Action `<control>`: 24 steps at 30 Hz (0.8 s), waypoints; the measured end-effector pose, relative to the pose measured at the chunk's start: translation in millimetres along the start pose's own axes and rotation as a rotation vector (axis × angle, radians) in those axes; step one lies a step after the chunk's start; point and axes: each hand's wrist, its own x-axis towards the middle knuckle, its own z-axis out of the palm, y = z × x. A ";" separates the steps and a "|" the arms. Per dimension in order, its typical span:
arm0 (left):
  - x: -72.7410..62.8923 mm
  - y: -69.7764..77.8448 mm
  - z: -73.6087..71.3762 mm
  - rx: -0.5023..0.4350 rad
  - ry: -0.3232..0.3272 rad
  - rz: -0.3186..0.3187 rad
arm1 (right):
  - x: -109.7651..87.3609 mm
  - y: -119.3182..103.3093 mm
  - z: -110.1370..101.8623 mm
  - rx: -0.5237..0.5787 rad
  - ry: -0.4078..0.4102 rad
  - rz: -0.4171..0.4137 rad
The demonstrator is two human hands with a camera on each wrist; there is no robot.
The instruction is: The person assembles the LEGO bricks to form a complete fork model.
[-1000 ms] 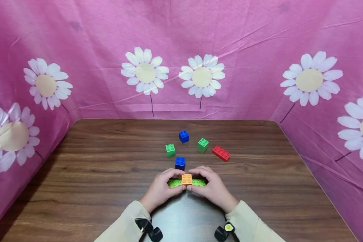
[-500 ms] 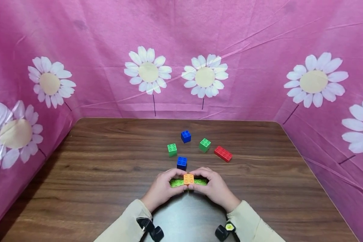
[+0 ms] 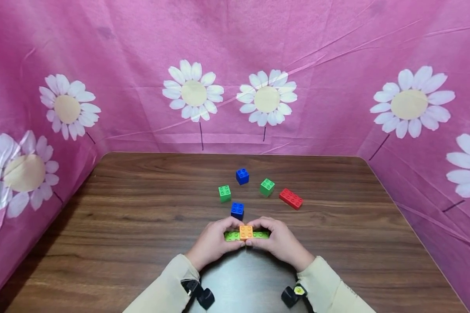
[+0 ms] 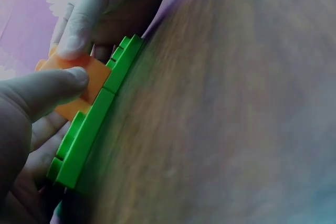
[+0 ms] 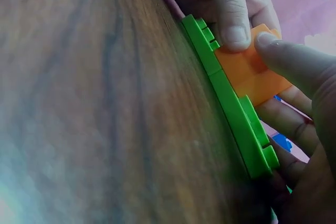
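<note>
An orange brick [image 3: 246, 232] sits across the seam where two thin light green bricks [image 3: 232, 236] meet end to end, near the front middle of the table. My left hand [image 3: 214, 240] pinches the orange brick from the left, thumb on its near face. From the right, my right hand [image 3: 280, 240] pinches that same brick, its thumb beside the left one. The left wrist view shows both thumbs against the orange brick [image 4: 97, 74], low over the green bricks [image 4: 86, 142]. In the right wrist view, fingers pass behind the orange brick [image 5: 247, 74].
Just beyond the hands stands a blue brick [image 3: 237, 210]. Farther back are a green brick [image 3: 225, 194], another blue brick [image 3: 242, 176], a second green brick [image 3: 267, 187] and a long red brick [image 3: 291, 198]. Pink flowered cloth [image 3: 235, 39] surrounds the wooden table [image 3: 141, 208].
The whole head view has shifted slightly, so everything appears a little farther right. Both hands keep their hold on the orange brick, and the loose bricks stay where they were.
</note>
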 end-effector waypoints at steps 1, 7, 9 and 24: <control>0.6 0.0 -0.3 0.008 -0.005 -0.001 | 0.1 0.0 -0.2 0.001 -0.002 0.001; 1.1 -3.4 -1.5 0.004 -0.034 -0.002 | -0.4 2.8 0.8 0.008 -0.002 0.006; 0.7 -5.2 -2.0 0.008 -0.036 0.013 | -0.3 3.0 1.6 0.015 -0.001 0.005; -1.8 -14.8 -23.5 0.169 -0.100 0.115 | -2.1 1.8 1.7 -0.001 0.010 0.058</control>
